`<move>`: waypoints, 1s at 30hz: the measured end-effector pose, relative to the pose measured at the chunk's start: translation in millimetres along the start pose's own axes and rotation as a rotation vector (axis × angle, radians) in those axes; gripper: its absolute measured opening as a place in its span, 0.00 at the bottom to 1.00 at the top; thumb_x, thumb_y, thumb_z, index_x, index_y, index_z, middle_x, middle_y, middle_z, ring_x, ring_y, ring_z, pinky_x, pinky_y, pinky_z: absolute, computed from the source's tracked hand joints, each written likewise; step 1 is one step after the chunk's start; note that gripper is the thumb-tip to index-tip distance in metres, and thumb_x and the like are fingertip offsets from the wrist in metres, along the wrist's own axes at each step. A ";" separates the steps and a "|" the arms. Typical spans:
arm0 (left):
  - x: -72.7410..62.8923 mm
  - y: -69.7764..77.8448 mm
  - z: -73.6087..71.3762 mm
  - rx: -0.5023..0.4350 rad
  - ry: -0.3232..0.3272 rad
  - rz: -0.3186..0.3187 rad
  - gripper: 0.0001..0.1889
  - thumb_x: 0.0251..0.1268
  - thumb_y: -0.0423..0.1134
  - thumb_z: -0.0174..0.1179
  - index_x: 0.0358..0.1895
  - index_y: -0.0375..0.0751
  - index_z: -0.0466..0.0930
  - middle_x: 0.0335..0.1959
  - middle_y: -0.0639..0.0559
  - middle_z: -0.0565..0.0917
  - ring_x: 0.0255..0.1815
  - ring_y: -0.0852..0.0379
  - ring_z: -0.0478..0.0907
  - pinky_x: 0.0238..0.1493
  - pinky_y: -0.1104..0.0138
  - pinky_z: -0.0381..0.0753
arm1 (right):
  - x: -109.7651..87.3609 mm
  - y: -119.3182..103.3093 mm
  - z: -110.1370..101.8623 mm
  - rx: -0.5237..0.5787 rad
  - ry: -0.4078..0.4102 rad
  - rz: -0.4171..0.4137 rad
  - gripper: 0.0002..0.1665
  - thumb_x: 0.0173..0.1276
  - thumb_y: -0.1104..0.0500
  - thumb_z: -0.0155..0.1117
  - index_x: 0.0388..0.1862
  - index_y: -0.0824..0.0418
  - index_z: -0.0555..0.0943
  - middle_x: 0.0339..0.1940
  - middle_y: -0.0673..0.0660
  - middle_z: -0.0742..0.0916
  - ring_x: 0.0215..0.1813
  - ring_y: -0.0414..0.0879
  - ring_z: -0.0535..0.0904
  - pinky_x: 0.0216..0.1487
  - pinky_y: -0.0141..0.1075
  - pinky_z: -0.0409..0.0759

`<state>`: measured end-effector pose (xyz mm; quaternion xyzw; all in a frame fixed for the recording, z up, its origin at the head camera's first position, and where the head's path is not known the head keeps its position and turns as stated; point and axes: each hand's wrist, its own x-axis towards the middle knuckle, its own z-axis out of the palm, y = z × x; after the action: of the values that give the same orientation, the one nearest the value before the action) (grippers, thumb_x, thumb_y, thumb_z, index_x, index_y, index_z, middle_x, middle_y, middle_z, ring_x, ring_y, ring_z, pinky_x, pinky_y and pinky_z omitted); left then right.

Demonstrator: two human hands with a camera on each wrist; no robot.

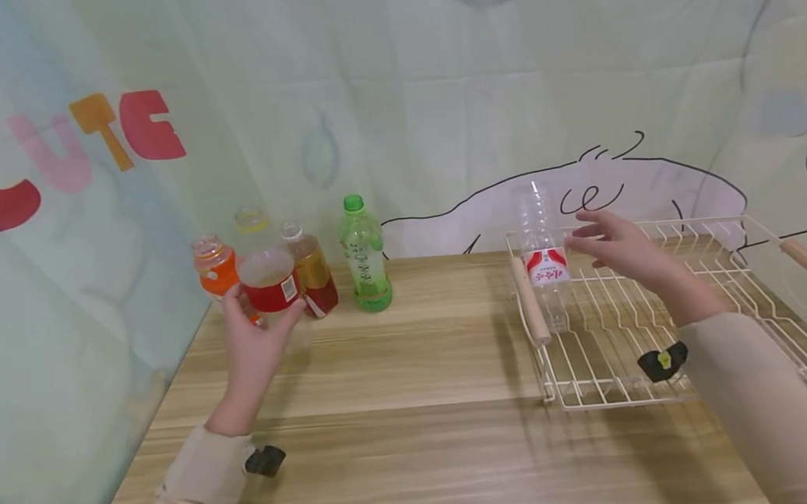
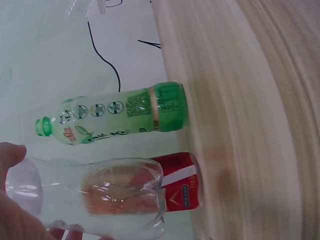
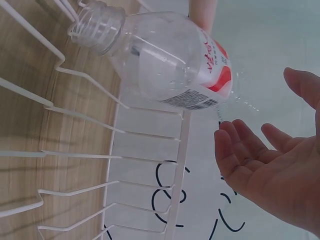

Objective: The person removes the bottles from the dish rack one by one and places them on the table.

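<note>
My left hand (image 1: 258, 332) grips a clear plastic bottle (image 1: 270, 294) round its red label. In the left wrist view, the lower part of this clear bottle (image 2: 105, 195) overlaps a brown-and-red bottle (image 1: 312, 274) behind it. At the right, a clear bottle (image 1: 547, 269) with a red-and-white label stands neck down in a white wire rack (image 1: 639, 403). My right hand (image 1: 622, 256) is beside that bottle, fingers spread and nothing in the grasp. The right wrist view shows the open palm (image 3: 280, 165) apart from the bottle (image 3: 165, 60), whose neck is at the wires.
An orange-labelled bottle (image 1: 213, 265) stands at the table's left edge. A green bottle (image 1: 365, 255) with a green cap stands upright near the back. The rack has wooden handles, the left handle (image 1: 529, 302) close to the clear bottle. A printed curtain (image 1: 422, 110) hangs behind the table (image 1: 403, 447).
</note>
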<state>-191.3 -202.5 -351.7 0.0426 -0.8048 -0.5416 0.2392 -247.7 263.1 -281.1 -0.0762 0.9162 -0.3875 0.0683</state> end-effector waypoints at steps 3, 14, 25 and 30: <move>1.4 -4.4 -0.1 0.002 0.015 -0.025 0.39 0.59 0.36 0.67 0.68 0.35 0.53 0.63 0.42 0.66 0.57 0.51 0.64 0.52 0.64 0.66 | 1.6 1.1 1.5 -0.010 -0.009 0.013 0.48 0.73 0.41 0.52 0.77 0.64 0.46 0.71 0.72 0.66 0.57 0.66 0.75 0.58 0.56 0.75; 1.9 -18.5 -1.6 0.013 0.047 -0.081 0.40 0.58 0.35 0.66 0.68 0.30 0.51 0.61 0.35 0.65 0.56 0.45 0.64 0.54 0.60 0.66 | 8.9 2.9 6.6 0.015 -0.059 0.054 0.50 0.72 0.41 0.54 0.78 0.64 0.43 0.71 0.73 0.64 0.59 0.68 0.72 0.61 0.59 0.71; 3.1 -30.8 -2.8 0.040 0.043 -0.130 0.40 0.60 0.37 0.65 0.69 0.32 0.49 0.62 0.34 0.65 0.58 0.41 0.65 0.56 0.55 0.68 | 16.6 11.5 10.8 0.044 -0.109 0.075 0.54 0.70 0.39 0.55 0.77 0.67 0.39 0.72 0.75 0.62 0.66 0.69 0.66 0.61 0.58 0.71; 3.1 -32.4 -2.6 0.057 0.043 -0.146 0.40 0.61 0.38 0.65 0.69 0.32 0.49 0.61 0.35 0.65 0.58 0.42 0.65 0.56 0.57 0.68 | 19.5 14.4 14.4 0.042 -0.132 0.071 0.56 0.70 0.38 0.55 0.77 0.67 0.38 0.72 0.76 0.60 0.67 0.70 0.65 0.61 0.58 0.72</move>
<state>-199.1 -219.1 -378.8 0.1193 -0.8092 -0.5336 0.2150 -265.4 259.2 -302.7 -0.0675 0.9035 -0.3979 0.1440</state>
